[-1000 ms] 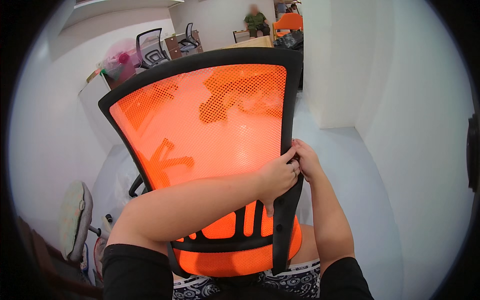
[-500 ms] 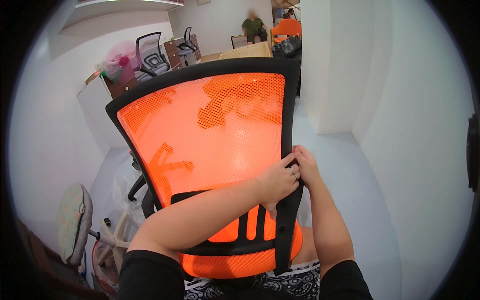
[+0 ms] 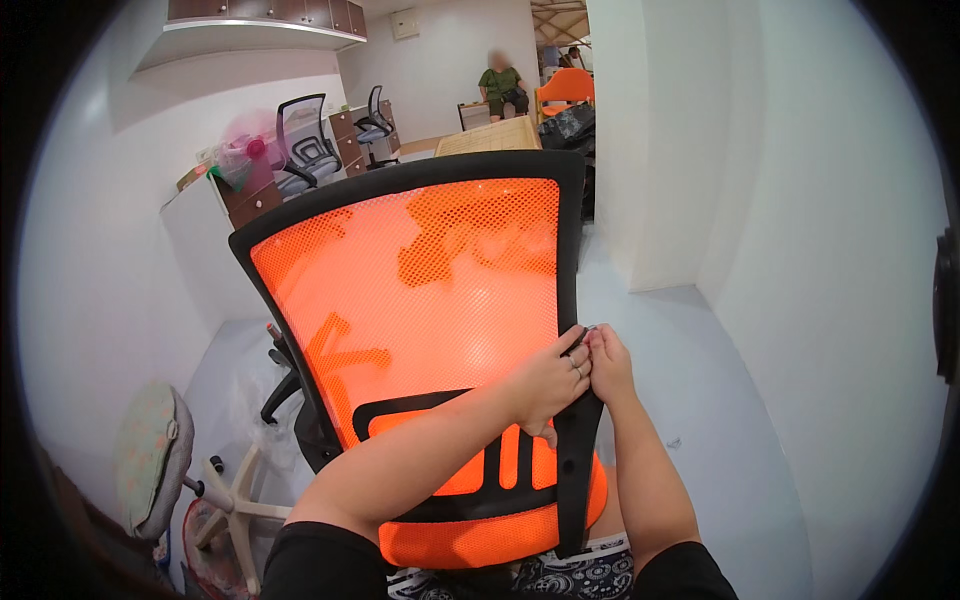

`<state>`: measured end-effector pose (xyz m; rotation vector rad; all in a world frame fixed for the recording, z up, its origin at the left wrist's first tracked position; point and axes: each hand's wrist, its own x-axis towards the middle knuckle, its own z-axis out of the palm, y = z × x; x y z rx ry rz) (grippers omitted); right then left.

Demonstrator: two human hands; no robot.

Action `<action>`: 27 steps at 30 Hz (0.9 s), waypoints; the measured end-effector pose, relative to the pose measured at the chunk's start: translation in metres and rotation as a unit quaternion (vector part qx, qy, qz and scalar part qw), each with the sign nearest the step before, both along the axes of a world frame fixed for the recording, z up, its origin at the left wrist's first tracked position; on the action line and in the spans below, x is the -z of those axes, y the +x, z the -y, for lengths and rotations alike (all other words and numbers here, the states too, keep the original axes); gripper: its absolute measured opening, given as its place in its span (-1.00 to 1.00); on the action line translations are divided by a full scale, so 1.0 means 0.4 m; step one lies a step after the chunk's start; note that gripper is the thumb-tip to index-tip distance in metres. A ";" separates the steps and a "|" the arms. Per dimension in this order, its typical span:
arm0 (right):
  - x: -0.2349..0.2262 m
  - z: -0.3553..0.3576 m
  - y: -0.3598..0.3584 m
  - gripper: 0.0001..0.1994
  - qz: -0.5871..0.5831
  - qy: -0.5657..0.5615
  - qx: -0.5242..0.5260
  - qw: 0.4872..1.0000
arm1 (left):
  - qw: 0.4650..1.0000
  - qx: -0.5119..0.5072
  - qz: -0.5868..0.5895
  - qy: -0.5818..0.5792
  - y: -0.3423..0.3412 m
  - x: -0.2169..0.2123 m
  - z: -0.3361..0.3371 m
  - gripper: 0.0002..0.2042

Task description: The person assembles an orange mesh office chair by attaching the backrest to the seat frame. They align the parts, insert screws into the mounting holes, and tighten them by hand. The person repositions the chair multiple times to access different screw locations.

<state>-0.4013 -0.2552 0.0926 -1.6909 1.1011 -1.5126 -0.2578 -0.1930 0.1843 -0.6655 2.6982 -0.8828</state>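
Short black sleeves end above both elbows, leaving the forearms bare. A thin ring circles one of the fingers of the left hand [image 3: 548, 383]. The right hand [image 3: 610, 365] wears nothing. Black-and-white patterned fabric covers the lap.

Orange mesh chair back [image 3: 430, 300] blocks ahead; bare floor [image 3: 700, 400] open right; white wall [image 3: 840, 250] beyond
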 end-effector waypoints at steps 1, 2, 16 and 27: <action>0.004 -0.006 0.001 -0.73 0.003 0.007 0.002 1.000 | 1.000 -0.004 -0.001 0.001 0.002 0.004 -0.005 0.03; 0.003 -0.007 0.001 -0.73 0.005 0.013 0.004 1.000 | 1.000 -0.009 -0.002 0.001 0.003 0.005 -0.009 0.04; 0.039 -0.077 -0.038 -0.69 0.277 0.028 0.153 0.948 | 0.995 0.016 -0.079 -0.051 -0.003 0.036 -0.006 -0.21; 0.116 -0.404 -0.092 -0.72 0.133 0.285 -0.045 0.948 | 0.998 -0.043 0.004 0.039 -0.067 -0.049 -0.038 -0.09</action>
